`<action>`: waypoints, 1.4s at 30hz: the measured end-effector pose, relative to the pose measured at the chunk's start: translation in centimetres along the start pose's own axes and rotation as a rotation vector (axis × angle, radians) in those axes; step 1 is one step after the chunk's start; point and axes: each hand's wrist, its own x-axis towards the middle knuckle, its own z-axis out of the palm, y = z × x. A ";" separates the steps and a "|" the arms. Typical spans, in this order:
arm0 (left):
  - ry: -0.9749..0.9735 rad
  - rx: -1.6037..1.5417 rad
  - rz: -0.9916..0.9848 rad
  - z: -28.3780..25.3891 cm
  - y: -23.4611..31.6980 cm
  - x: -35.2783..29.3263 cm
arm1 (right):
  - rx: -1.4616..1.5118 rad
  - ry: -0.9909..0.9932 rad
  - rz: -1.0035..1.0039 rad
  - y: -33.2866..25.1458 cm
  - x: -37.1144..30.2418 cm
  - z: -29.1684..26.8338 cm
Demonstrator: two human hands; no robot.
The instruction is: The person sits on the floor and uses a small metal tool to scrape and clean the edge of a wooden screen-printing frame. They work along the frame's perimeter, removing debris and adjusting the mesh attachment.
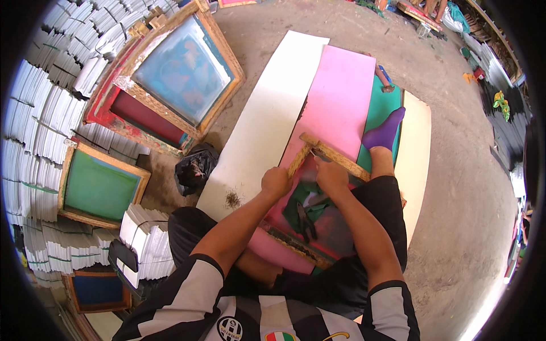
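Note:
A wooden screen-printing frame (341, 162) with dark pink and grey mesh lies across my lap, its far corner pointing away from me. Closed round its left bar is my left hand (276, 182). My right hand (331, 176) is closed just inside the far corner, on a thin tool (311, 152) whose tip meets the wood; most of it is hidden by the fingers. Black-handled pliers (306, 221) rest on a dark green cloth (293, 207) within the frame. A small pile of thin bits, like staples or nails (232, 199), sits left of my left hand.
White (273, 96), pink (341, 79) and cream (416, 136) sheets cover the floor beneath me. A hammer (385, 79) lies beyond my foot (384, 131). At left are a black plastic bag (196, 167), a blue-mesh frame (182, 68), a green-mesh frame (99, 184) and paper stacks (40, 119).

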 end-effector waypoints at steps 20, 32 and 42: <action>-0.082 0.024 0.007 -0.7 0.0 0.3 | 0.407 0.029 -0.017 3.0 0.0 2.1; -0.096 0.023 -0.018 -1.1 0.3 0.1 | 0.852 -0.146 0.202 4.7 1.6 3.9; -0.085 0.028 -0.014 -0.9 0.4 0.2 | 0.268 0.216 -0.192 5.0 1.2 4.6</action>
